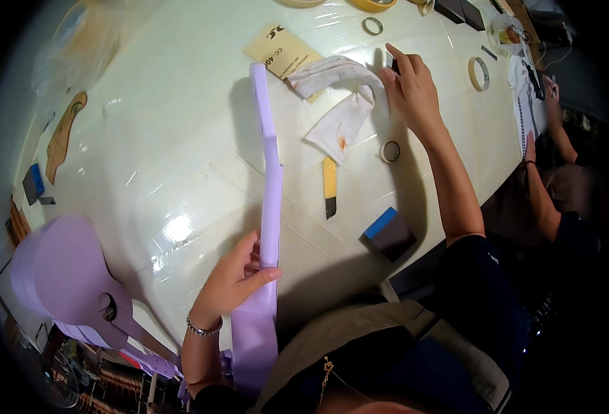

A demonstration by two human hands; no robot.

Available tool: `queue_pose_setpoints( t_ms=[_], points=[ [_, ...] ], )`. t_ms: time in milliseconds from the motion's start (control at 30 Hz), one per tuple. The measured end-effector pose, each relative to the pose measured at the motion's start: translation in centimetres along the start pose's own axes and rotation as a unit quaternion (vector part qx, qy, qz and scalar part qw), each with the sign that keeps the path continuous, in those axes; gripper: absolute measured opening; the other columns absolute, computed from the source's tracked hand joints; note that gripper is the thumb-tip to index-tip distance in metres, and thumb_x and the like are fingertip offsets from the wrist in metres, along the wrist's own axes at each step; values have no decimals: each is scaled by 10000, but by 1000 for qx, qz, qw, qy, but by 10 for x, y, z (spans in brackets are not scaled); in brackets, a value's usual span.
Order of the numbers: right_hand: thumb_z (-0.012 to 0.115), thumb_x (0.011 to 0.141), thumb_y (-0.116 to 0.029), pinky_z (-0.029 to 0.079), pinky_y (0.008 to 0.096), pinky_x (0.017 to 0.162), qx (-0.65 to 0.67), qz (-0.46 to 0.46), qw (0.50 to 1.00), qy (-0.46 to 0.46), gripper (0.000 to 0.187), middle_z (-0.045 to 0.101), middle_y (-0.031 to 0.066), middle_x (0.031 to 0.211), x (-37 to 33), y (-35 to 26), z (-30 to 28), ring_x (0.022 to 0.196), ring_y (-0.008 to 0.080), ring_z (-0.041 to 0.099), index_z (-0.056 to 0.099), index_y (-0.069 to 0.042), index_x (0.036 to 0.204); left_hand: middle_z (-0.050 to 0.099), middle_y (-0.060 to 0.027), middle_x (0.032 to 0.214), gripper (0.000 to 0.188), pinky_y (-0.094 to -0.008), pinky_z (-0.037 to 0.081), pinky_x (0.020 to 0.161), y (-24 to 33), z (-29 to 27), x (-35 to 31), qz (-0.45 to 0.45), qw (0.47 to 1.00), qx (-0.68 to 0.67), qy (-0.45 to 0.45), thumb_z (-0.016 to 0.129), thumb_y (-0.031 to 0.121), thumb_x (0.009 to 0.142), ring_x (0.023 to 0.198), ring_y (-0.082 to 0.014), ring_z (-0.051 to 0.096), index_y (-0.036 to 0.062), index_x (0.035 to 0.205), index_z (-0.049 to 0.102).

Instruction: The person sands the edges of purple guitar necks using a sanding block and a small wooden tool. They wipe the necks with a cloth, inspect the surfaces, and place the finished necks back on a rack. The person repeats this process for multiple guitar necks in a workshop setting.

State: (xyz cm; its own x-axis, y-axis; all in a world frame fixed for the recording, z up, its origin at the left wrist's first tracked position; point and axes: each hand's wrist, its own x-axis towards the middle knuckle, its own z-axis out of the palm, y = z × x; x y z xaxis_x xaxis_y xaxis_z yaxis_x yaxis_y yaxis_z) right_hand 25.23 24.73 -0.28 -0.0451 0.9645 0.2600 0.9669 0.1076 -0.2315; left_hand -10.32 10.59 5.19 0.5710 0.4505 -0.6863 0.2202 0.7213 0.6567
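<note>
A lilac-painted, guitar-shaped instrument [270, 207] with a long slim neck lies lengthwise before the person, its body down by the waist and its neck running away over the white, glossy-covered bench [145, 159], the headstock farthest off and leaning slightly left. The left hand [234, 276] is the nearer one: it is wrapped around the neck close to the body, thumb laid across the near face, fingers going behind. The right hand [411, 86] is well apart from it, out to the right of the headstock, with a crumpled white cloth with a rusty stain [335, 131] lying between; its fingers are half spread over a small dark piece [393, 63], and since they cover much of it, I cannot tell whether they grip it or only touch it. The instrument is seen edge-on; its lilac finish looks smooth and even, with no strings in view.
</note>
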Motion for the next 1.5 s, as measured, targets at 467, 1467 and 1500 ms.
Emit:
queue_pose_setpoints(
  t_ms=[467, 1467, 1500],
  points=[
    [772, 629, -253, 344, 404, 833, 10, 3, 997, 72, 251, 576, 77, 997, -42, -41, -5, 969, 255, 482, 641, -89, 767, 521, -114, 1086, 628, -301, 475, 815, -17, 2, 6, 53, 999, -2, -3, 614, 63, 834, 941, -177, 566, -68, 1339, 265],
    [639, 590, 88, 464, 294, 545, 219, -109, 969, 33, 256, 555, 42, 720, -42, -165, 4, 657, 205, 560, 635, -71, 791, 586, -89, 905, 625, -288, 493, 704, -13, -5, 3, 37, 999, -31, 3, 696, 238, 794, 791, -158, 595, -2, 1272, 374],
    [636, 589, 89, 461, 294, 544, 240, -84, 967, 21, 257, 557, 43, 723, -44, -168, 3, 654, 208, 559, 634, -71, 790, 587, -90, 906, 622, -290, 494, 704, -15, -5, 4, 43, 999, -27, 3, 694, 236, 796, 791, -159, 595, -2, 1273, 374]
  ],
)
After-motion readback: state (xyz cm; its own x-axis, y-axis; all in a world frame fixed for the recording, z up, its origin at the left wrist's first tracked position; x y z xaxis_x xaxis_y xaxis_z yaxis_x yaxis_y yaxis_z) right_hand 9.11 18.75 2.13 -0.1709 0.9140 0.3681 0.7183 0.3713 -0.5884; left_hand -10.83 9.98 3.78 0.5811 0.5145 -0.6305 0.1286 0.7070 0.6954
